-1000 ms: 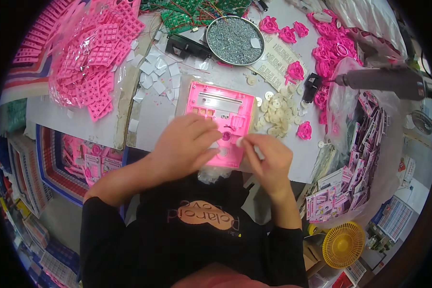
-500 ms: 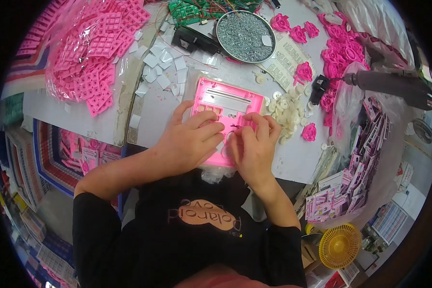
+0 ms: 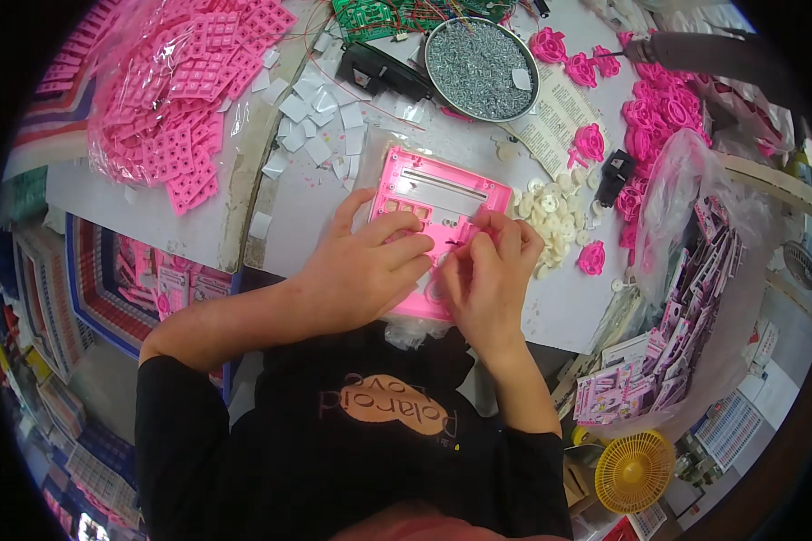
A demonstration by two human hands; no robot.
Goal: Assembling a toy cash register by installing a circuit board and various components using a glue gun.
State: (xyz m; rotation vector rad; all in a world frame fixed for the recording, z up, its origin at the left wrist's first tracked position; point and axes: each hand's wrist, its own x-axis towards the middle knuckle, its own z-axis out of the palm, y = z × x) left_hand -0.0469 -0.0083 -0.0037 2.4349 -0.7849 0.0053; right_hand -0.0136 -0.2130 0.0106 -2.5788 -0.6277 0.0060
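Both hands at work over a pink plastic housing

The pink housing point(image 3: 438, 227) lies on the table in front of the person, slightly turned, with its hollow inner side facing up. The left hand point(image 3: 356, 275) reaches across its left edge, fingers bent over the inside; I cannot tell whether they grip anything. The right hand point(image 3: 492, 284) is above its right half, thumb and fingertips drawn together; whether a small part is pinched between them I cannot tell.

Just right of the housing is a heap of off-white discs point(image 3: 548, 216). Beyond its far edge stands a round tray of small metal pieces point(image 3: 481, 72), with a black part point(image 3: 383, 72) beside the tray. White squares point(image 3: 311, 117) are scattered to the housing's far left, and pink keypad pieces point(image 3: 176, 104) fill a clear bag farther out that way. Well to its right, past the discs, lies a smaller black block point(image 3: 616, 178), near a pile of pink ring-shaped parts point(image 3: 663, 113).
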